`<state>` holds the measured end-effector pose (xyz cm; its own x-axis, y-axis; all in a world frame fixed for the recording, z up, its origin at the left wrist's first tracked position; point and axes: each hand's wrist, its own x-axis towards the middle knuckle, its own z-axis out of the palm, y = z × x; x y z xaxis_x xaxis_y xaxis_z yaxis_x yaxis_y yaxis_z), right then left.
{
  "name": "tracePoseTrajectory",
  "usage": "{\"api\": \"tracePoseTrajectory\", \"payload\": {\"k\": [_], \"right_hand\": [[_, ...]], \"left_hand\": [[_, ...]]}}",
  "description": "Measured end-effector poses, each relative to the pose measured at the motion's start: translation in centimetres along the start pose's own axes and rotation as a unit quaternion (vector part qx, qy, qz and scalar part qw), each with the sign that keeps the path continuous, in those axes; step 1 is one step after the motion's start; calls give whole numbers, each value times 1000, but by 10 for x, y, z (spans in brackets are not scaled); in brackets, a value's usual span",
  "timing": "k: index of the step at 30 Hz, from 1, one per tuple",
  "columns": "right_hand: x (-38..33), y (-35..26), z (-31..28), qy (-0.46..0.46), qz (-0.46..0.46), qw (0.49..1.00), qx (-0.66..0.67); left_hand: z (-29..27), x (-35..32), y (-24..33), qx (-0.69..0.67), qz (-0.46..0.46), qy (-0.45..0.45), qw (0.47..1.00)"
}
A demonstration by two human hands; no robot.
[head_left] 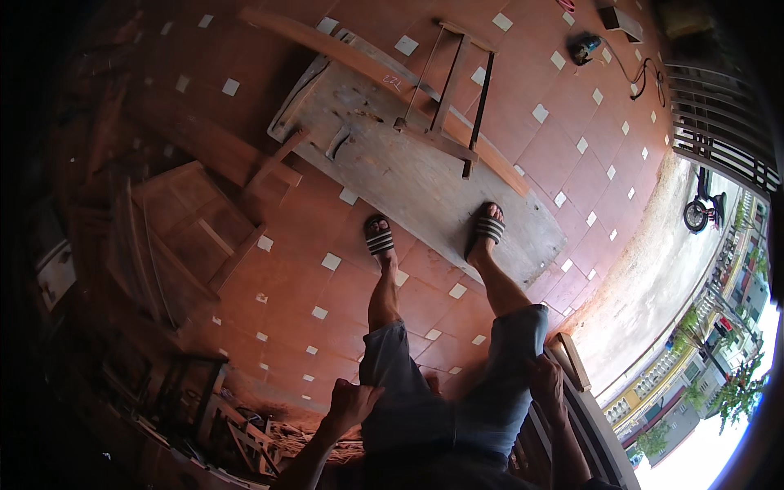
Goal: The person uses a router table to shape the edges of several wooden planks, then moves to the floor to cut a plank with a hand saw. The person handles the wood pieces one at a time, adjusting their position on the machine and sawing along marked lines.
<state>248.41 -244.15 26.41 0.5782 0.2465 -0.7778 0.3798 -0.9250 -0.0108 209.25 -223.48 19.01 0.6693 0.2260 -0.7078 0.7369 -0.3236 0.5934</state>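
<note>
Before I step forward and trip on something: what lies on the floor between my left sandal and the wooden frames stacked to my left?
Only bare floor tiles lie between the left sandal and the wooden frames, as the head view shows.

Two hands are seen near the lower edge: the left hand [349, 402] and the right hand [545, 377]. Two striped sandals are counted, one left sandal [379, 238] and one right sandal [487, 229]. One worn board [408, 171] is laid on the floor, one ladder-like wooden frame [447, 90] upon it. One power tool [585, 47] is seen far right, and one motorbike [702, 204].
</note>
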Motion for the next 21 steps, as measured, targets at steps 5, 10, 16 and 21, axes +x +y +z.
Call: {"api": "tracePoseTrajectory", "payload": {"k": [5,10,16,21], "right_hand": [[-59,33,11,-17,-183,983,25],[-97,-26,-32,-103,-195,975,10],[134,-120,-89,25,-302,953,20],[369,-165,2,165,-435,879,-100]], "left_hand": [[3,-25,-17,29,5,36,999],[2,-40,-34,-105,-46,39,993],[-59,69,-55,-44,57,-15,997],[-156,309,-85,6,79,222,972]]}}
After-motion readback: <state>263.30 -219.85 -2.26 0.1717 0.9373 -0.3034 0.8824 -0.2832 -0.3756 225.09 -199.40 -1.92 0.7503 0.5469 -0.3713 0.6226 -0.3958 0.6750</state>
